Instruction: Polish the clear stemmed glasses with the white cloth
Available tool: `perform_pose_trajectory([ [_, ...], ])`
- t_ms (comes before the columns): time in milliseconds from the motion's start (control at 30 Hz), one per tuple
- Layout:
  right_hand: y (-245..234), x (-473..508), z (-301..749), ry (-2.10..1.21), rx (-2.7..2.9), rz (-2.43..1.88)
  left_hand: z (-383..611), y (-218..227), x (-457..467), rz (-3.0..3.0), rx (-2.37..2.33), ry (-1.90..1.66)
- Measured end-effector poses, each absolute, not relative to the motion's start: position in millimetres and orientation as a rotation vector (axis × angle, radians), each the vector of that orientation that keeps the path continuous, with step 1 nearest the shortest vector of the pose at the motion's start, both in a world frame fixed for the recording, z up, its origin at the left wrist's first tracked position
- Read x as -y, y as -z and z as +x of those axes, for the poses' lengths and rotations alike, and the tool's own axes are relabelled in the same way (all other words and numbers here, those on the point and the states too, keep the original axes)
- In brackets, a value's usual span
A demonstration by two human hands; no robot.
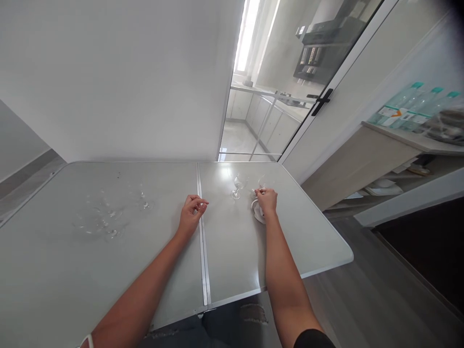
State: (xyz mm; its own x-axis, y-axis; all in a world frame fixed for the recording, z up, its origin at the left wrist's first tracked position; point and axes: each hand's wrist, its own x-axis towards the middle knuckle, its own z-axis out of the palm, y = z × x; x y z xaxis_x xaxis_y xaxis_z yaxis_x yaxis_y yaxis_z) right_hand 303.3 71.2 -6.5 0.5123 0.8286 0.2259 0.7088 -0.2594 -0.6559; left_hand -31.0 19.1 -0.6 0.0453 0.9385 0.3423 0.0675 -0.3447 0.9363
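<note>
My right hand [267,199] is closed in a pinch at a clear stemmed glass [266,181], whose lower part the fingers hide. Under and beside that hand lies a white rounded object [258,212], partly covered by the wrist, so its kind is unclear. Another stemmed glass [236,186] stands upright just to the left. My left hand [191,211] hovers by the table seam with loosely bent fingers, the thumb apart from them and nothing visible in its grasp. Farther left, several transparent glasses [108,222] form a group, and a glass [144,202] is set apart beside them.
The pale table [232,261] has a metal seam [203,251] across it. A white wall borders its far side. At the right are a glass door with a black handle [322,101] and a shelf unit [362,150] carrying several bottles [409,108].
</note>
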Motion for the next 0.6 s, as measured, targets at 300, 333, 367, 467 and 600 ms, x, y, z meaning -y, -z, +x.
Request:
perform_pose_trajectory([
  [300,8.5,-73.0,302.0,-0.237,1.276,-2.090,-30.3,-0.8,-16.1,1.528,-1.071,-1.358],
  [333,8.2,-73.1,301.7,-0.237,1.280,-2.097,-30.6,-0.8,-15.8,1.531,-1.074,-1.358],
  [367,7.9,-73.3,301.3,-0.237,1.281,-2.105,-30.8,-0.5,-15.9,1.537,-1.076,-1.360],
  [467,6.2,-74.6,299.2,-0.232,1.267,-2.133,-31.2,1.4,-17.6,1.582,-1.074,-1.362],
  [600,1.3,-72.7,294.8,-0.264,1.266,-2.134,-27.6,-2.8,-12.2,1.673,-1.126,-1.371],
])
